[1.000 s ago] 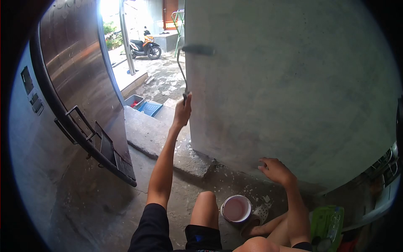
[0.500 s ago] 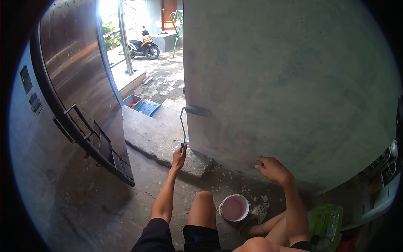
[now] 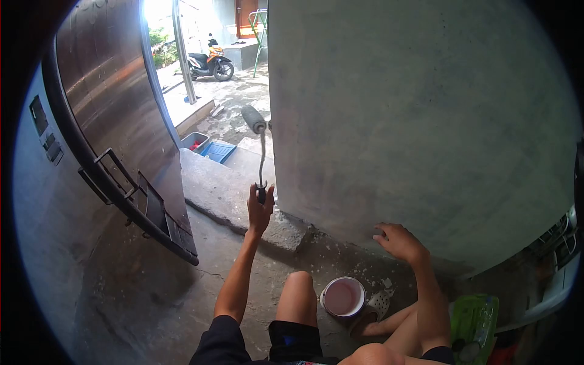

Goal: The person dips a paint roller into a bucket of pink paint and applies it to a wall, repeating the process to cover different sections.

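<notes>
My left hand point(image 3: 260, 210) is closed round the black handle of a paint roller point(image 3: 253, 119). The roller's grey head is raised in the doorway, left of the wall's edge and apart from the wall point(image 3: 395, 121). My right hand point(image 3: 400, 242) is beside the lower part of the wall, its fingers bent; whether something small and dark lies at its fingertips is unclear. Below, between my knees, a white bucket point(image 3: 343, 297) holds pinkish liquid.
A metal door point(image 3: 115, 85) with a handle stands ajar at the left. Beyond the concrete step point(image 3: 213, 188) are a blue tray point(image 3: 218, 152), a grey bin point(image 3: 194, 142) and a motorbike point(image 3: 211, 64). A green crate point(image 3: 476, 328) sits at the lower right.
The roller has come off the wall, moving up and left into the doorway, and its head has turned. My left hand has risen with it. My right hand has barely moved.
</notes>
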A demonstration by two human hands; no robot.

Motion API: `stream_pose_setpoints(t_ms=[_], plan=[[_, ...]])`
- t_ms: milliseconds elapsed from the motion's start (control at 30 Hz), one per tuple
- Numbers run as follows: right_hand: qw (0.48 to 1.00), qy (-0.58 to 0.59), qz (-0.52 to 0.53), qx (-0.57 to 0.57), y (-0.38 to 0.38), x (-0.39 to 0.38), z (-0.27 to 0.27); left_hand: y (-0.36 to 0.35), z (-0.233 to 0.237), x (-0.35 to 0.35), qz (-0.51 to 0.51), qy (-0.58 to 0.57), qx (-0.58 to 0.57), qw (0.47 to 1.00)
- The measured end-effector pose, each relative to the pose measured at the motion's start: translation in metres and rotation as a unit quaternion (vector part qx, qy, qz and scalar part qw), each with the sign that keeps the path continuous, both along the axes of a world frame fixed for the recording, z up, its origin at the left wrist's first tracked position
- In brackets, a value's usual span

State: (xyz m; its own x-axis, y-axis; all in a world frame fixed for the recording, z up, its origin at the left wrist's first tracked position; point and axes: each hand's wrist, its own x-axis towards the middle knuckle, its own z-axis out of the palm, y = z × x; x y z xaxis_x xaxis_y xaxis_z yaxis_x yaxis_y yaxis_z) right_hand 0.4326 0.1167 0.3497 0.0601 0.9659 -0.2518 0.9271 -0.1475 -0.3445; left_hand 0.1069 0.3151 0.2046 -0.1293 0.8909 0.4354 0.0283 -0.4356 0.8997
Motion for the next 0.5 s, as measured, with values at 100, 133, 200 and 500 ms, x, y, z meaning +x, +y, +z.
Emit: stream_pose_setpoints(t_ms=[100, 133, 200, 500], plan=[[1.0, 0.003, -0.002, 0.0, 0.0, -0.003, 0.003, -0.004, 0.013, 0.01, 0.054, 0.074, -0.002, 0.996], [1.0, 0.009, -0.003, 0.001, 0.0, -0.003, 0.002, -0.005, 0.019, 0.015, 0.068, 0.103, 0.014, 0.992], [1.0, 0.014, -0.004, 0.001, 0.0, -0.005, 0.003, -0.006, 0.024, 0.025, 0.061, 0.116, 0.006, 0.991], [1.0, 0.006, -0.001, -0.006, 0.002, -0.006, 0.003, 0.01, -0.004, 0.066, -0.032, 0.02, -0.071, 0.997]])
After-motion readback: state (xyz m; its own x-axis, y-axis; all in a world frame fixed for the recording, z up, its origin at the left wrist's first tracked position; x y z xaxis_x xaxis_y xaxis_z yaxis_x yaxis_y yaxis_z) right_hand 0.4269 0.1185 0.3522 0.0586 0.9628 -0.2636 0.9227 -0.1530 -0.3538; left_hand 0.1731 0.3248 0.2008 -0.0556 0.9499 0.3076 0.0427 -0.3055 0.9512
